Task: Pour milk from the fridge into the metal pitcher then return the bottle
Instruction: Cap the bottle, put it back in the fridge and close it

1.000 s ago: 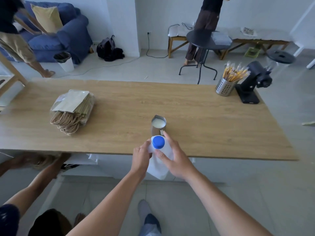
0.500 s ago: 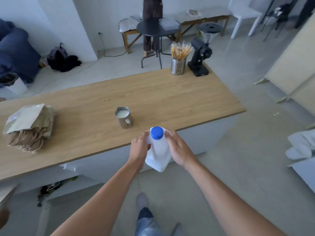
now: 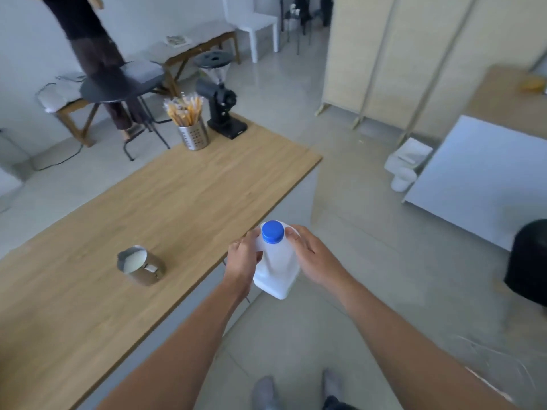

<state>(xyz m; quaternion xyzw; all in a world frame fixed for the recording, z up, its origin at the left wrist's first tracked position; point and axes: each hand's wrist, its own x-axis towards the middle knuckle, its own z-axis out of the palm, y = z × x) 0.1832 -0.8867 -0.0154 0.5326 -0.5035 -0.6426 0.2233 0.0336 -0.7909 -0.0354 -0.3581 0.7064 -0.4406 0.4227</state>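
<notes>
The person has turned away from the table [image 3: 207, 187], leaving the pitcher [image 3: 139, 266] there with milk [image 3: 134, 258] in it, while the left hand [image 3: 244, 257] and right hand [image 3: 307, 255] both grip the capped bottle [image 3: 276, 267] upright over the floor [image 3: 370, 261] just past the table's edge; pouring appears done, return pending.

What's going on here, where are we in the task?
A person holds a white milk bottle upright in both hands, left hand and right hand on either side of it, just off the edge of the wooden table and over the floor. Its blue cap is on. The metal pitcher stands on the table with milk in it, so the pour looks done; returning the bottle remains.
</notes>
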